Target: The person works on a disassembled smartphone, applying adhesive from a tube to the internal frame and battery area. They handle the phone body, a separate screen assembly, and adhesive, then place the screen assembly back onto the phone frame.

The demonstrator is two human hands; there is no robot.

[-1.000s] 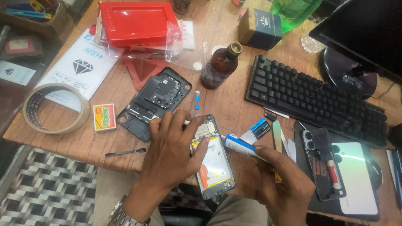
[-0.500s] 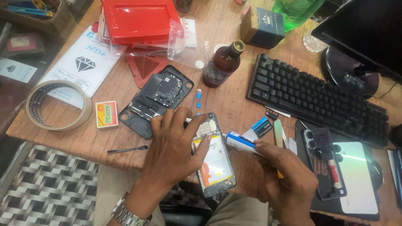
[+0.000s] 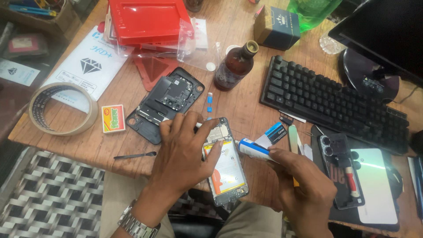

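1. Wooden planks make up the surface [image 3: 246,110], which is crowded with repair clutter and seen from above.
2. An opened phone [image 3: 227,169], its back off and its battery and circuit board exposed, is laid at the near edge of the surface, partly over the person's lap.
3. The phone is pressed down by the left hand [image 3: 185,152]; the fingers are spread and curled over its upper left part, and a thin white stick appears to be pinched near the fingertips, though this cannot be told for certain.
4. A white and blue tube [image 3: 252,149] is gripped by the right hand [image 3: 304,189], whose fingers are closed around it, with the tube's tip brought just beside the phone's right edge.
5. A removed black back frame [image 3: 166,103] is seen lying just beyond the left hand, so the opening of the phone is judged as done.
6. No back cover is fitted on the phone yet, so closing it up is judged as left to do; whether anything has been laid down from the tube cannot be made out.
7. A brown bottle [image 3: 233,66], a black keyboard [image 3: 330,103], a roll of tape [image 3: 61,108], a red case [image 3: 150,20] and a second phone [image 3: 374,185] are set around the work.
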